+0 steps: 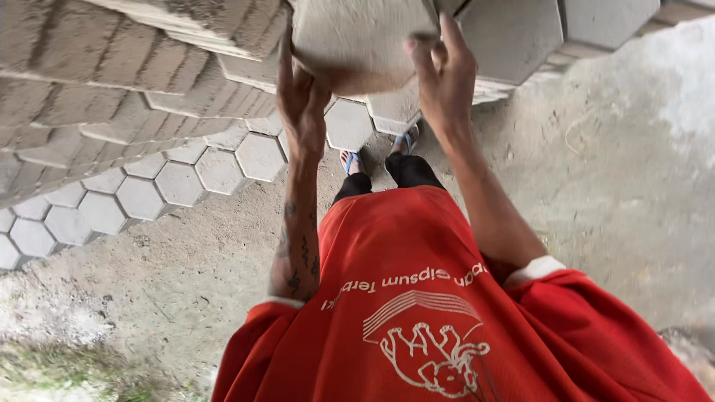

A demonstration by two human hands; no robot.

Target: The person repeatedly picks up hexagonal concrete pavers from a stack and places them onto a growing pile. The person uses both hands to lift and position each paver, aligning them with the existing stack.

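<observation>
I hold a grey hexagonal concrete paver point(357, 41) up in front of me with both hands. My left hand point(302, 100) grips its left lower edge from beneath. My right hand point(445, 74) clasps its right edge, fingers over the face. The paver is at the level of the top of a tall stack of the same pavers point(112, 74) on the left. More pavers point(514, 33) lie just behind the one I hold.
Lower rows of hexagonal pavers point(141, 197) step down to the rough concrete floor point(611, 186) at left. My feet in blue sandals point(354, 160) stand close to the stack. A red shirt point(417, 313) fills the lower frame.
</observation>
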